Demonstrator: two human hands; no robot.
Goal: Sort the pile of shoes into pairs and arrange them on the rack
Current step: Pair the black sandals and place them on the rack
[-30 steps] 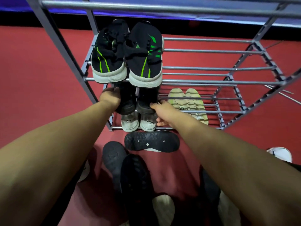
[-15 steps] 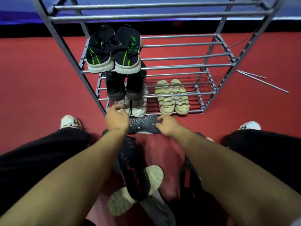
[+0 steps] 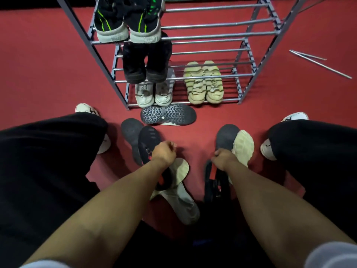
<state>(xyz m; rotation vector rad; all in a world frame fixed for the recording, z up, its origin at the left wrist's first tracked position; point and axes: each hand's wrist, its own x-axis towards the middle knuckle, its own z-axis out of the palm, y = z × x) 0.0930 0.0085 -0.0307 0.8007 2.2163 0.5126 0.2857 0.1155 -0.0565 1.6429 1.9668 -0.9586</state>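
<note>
Both hands have been drawn back from the rack [image 3: 249, 38] to the floor pile. The left hand [image 3: 164, 153] is closed on a black shoe [image 3: 148, 140], the right hand [image 3: 224, 158] on another (red-trimmed) [image 3: 211, 180]; a matching pair is probably lifted next. Four pairs are already shelved ahead.

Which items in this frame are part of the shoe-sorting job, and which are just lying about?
Part of the job:
- rack
- black-and-green pair, black pair, white pair, beige pair, all on the rack
- sole-up shoe on the floor
- black-and-red shoes under the left hand and right hand
- cream shoes in the pile

Lying about:
- loose metal rods
</note>
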